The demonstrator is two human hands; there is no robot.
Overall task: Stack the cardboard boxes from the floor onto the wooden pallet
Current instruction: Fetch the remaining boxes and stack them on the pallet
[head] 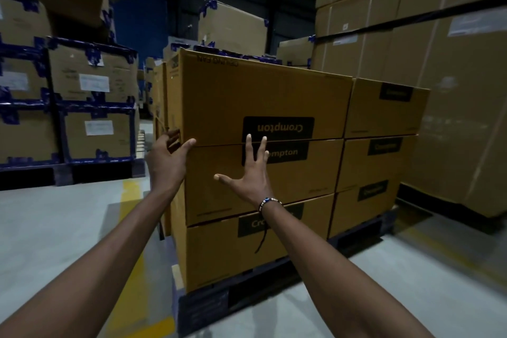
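Note:
A dark pallet [208, 307] on the floor carries stacked yellow-brown cardboard boxes with black Crompton labels. The top box [247, 96] of the near stack is upside down and sits on a second box [296, 173], which rests on a third box [219, 252]. A lower stack of boxes [384, 107] stands to the right on the same pallet. My left hand [170, 159] cups the lower left corner of the top box, thumb on its front. My right hand [249, 173] is spread flat against the front of the second box, fingertips at the seam.
Taped brown cartons [93, 101] on a pallet stand at left. Tall wrapped carton stacks [452, 90] fill the right side. More boxes [233, 27] lie behind the pallet. Grey floor with a yellow line [134, 228] runs along the pallet's left side.

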